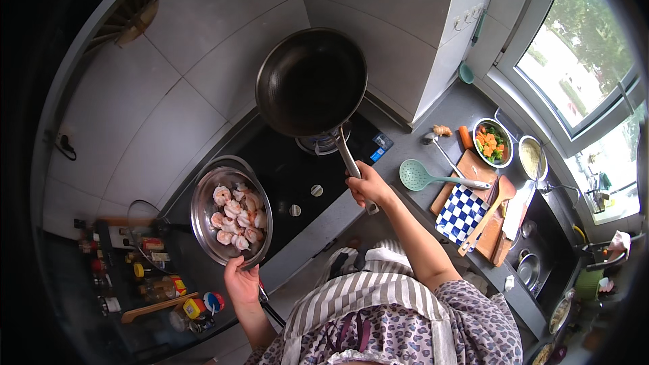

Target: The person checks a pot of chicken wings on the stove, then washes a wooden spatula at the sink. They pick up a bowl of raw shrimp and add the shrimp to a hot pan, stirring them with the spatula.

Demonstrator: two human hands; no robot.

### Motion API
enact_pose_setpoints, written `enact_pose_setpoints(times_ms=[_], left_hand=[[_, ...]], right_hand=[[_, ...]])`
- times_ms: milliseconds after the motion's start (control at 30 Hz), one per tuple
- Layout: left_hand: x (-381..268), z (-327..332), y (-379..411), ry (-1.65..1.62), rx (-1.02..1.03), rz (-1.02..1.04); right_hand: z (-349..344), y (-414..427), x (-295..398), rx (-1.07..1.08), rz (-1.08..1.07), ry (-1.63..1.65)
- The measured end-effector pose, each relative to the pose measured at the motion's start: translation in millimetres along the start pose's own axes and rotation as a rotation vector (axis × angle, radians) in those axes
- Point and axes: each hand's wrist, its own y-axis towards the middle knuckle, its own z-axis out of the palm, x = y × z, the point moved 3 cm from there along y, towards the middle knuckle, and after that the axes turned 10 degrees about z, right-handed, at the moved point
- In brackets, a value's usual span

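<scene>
My right hand (370, 186) is closed around the metal handle of a dark frying pan (312, 81). The pan is held over the lit-looking burner area of a black glass hob (289, 182), and no food shows in it. With my left hand (242, 281) I grip the near rim of a stainless steel bowl (199, 213). Several peeled, pinkish-white shrimp (241, 217) lie inside the bowl. It hovers over the hob's left side, where a dark rim partly shows behind it; what that rim belongs to is hidden.
On the right counter are a cutting board (471, 159), a checkered cloth-like square (462, 217), a wooden spatula (487, 218), a knife (518, 213), a green skimmer (416, 175) and a vegetable bowl (492, 143). Bottles and jars (157, 284) stand left, near a glass lid (144, 233).
</scene>
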Motion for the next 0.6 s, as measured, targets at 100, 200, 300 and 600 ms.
enact_pose_setpoints(times_ms=[100,200,300,600], left_hand=[[3,8,3,-0.004,0.029,-0.014],[5,11,6,-0.018,0.040,-0.013],[4,11,10,-0.018,0.050,-0.021],[7,23,26,0.006,0.061,-0.024]], right_hand=[[-4,-1,5,-0.019,0.026,-0.019],[-5,-1,1,-0.009,0.067,0.013],[-6,-2,-7,0.007,0.108,0.054],[-13,6,-28,0.082,0.159,0.153]])
